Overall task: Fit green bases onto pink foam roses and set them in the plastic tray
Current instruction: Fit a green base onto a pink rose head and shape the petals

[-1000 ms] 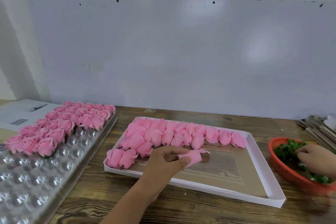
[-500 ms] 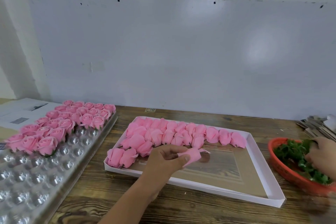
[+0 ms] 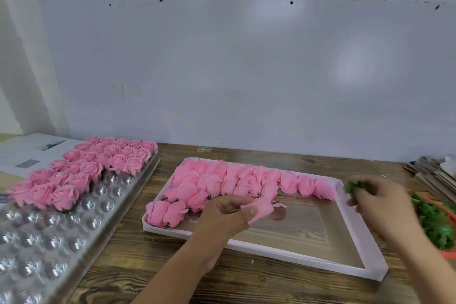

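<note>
1. The left hand (image 3: 228,215) pinches a pink foam rose (image 3: 262,207) over the white box (image 3: 357,237) at mid-table; more roses fill the box's far edge.
2. The right hand (image 3: 380,202), blurred, pinches a green base (image 3: 353,186) above the box's right edge.
3. The plastic tray (image 3: 74,237) lies at the table's left edge; its far end holds finished roses (image 3: 81,173).

My right hand (image 3: 380,201) blurs; green base (image 3: 353,186) indistinct. Red basket (image 3: 447,253) at 3 o'clock and plastic tray (image 3: 49,249) at 8 o'clock run off-frame.
</note>
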